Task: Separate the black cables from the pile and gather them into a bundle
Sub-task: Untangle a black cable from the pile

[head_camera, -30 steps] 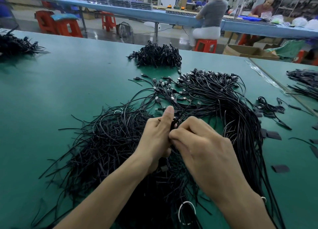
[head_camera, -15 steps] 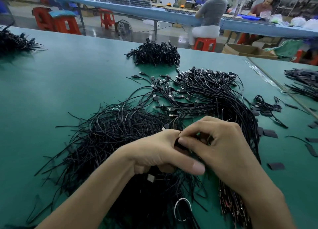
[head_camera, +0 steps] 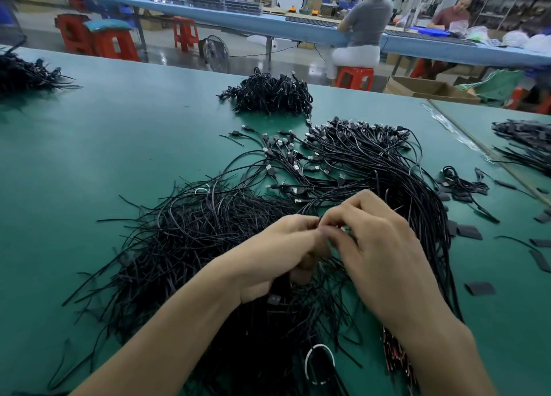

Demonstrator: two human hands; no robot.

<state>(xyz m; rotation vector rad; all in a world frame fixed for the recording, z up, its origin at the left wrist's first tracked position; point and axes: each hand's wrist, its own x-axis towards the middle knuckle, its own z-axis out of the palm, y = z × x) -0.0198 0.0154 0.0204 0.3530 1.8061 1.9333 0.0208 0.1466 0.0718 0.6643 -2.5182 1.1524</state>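
- Head view, work surface: a flat green table mat carries a loose pile of thin black cables. With the hands as dial centre, the pile spreads from 9 o'clock round to 3 o'clock.
- Head view, cable ends: the small black moulded plug ends fan out at 12 to 1 o'clock. Cut tails splay at 8 to 9 o'clock.
- Head view, left hand: the fingers curl over a cluster of black cables under the palm and grip it. The number held is hidden.
- Head view, right hand: the fingertips are bent and meet the left fingertips. Blur hides what lies between them, so whether a cable is pinched cannot be told.
- Head view, surroundings:
  - A dense heap of tied black cable bundles sits at 12 o'clock, well apart.
  - Flat black rectangular strips lie at 3 o'clock.
  - A white ring tie lies on the pile at 6 o'clock.
- Step in hand (judgement): a strand is probably being passed into the held cluster.
- Procedure (judgement):
  - Hold the left grip firm and close to one end.
  - Draw each strand out along its own length, not across the pile, as crossing strands are likely to snag.
  - Level the plug ends before adding the next strand.
  - The strips at 3 o'clock are probably for binding, so keep them within reach.
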